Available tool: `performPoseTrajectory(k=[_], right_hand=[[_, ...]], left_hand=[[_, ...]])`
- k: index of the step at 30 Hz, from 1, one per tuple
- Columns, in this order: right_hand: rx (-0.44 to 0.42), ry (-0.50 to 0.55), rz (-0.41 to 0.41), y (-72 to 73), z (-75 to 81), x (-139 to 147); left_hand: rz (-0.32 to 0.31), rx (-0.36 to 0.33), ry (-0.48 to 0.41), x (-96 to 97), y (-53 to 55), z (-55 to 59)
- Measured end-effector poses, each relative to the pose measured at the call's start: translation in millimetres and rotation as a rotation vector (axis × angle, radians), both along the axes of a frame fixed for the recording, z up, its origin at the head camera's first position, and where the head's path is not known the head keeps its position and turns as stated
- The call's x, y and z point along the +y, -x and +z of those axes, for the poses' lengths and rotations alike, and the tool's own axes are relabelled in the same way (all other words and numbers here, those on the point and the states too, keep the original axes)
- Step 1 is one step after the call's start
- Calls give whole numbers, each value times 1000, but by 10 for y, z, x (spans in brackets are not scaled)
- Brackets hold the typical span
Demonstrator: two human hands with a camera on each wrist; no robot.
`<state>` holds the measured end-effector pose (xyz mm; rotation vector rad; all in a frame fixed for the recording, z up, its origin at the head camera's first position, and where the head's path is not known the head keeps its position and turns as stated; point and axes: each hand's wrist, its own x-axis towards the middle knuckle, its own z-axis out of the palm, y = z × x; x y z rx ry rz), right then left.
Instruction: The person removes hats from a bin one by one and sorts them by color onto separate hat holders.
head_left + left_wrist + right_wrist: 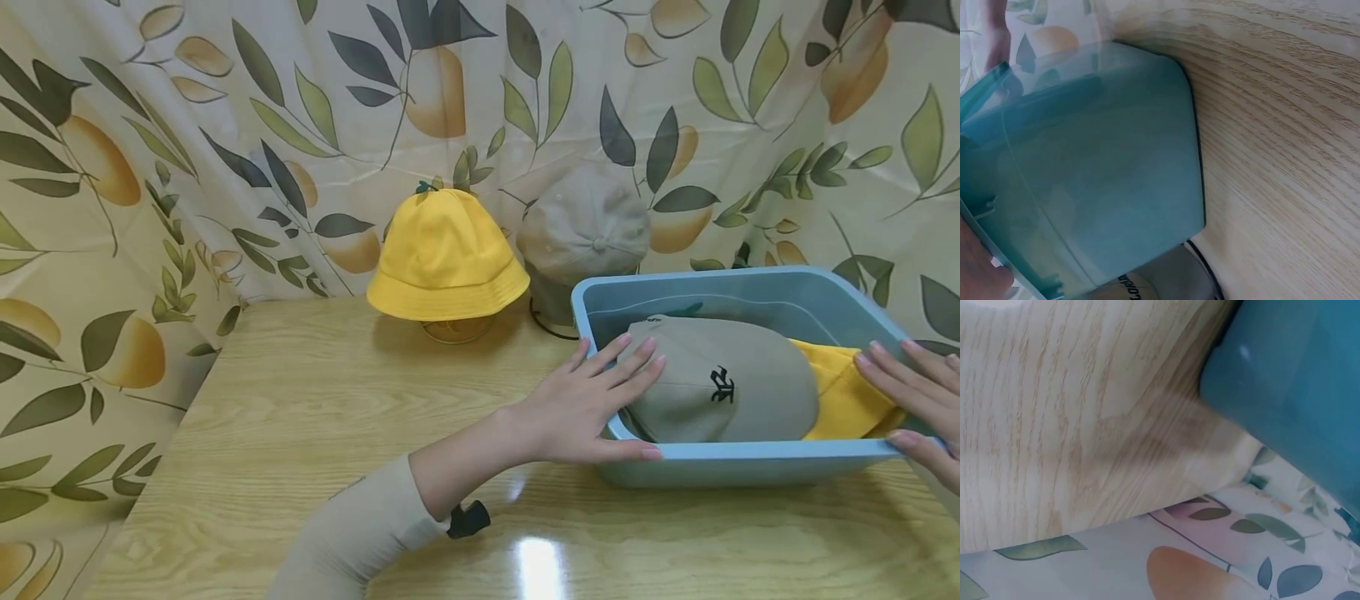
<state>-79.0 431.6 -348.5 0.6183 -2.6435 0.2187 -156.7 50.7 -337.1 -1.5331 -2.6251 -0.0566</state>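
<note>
Two hands on my blue bin (750,471): left hand (592,408) and right hand (915,400), fingers straight, press its ends. Glossy counter (300,433); uneven push could skid it off.

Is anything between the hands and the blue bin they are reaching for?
Nothing visible. The left hand already rests on the blue bin rim, fingers over the grey cap; the right hand touches the opposite rim.
</note>
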Motion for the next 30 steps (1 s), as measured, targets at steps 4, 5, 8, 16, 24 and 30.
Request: performPoseTrajectory(k=[4,5,8,16,24,30], right_hand=[[11,36,-8,5,-22,-24],[9,34,-13,6,-25,-29],[-4,-16,-33,2,-30,-31],[-9,-49,-1,7,-21,-65],[-11,-85,15,21,-8,-118],[-1,-48,61,28,-20,-150]], left_hand=[[-10,4,-10,-20,4,-8],[-11,5,-9,-26,4,-11],[-16,11,-17,-51,3,-12],[-31,15,-39,-126,-7,-33],[-36,16,-57,-205,-11,-51],[-34,20,-46,-255,-22,-54]])
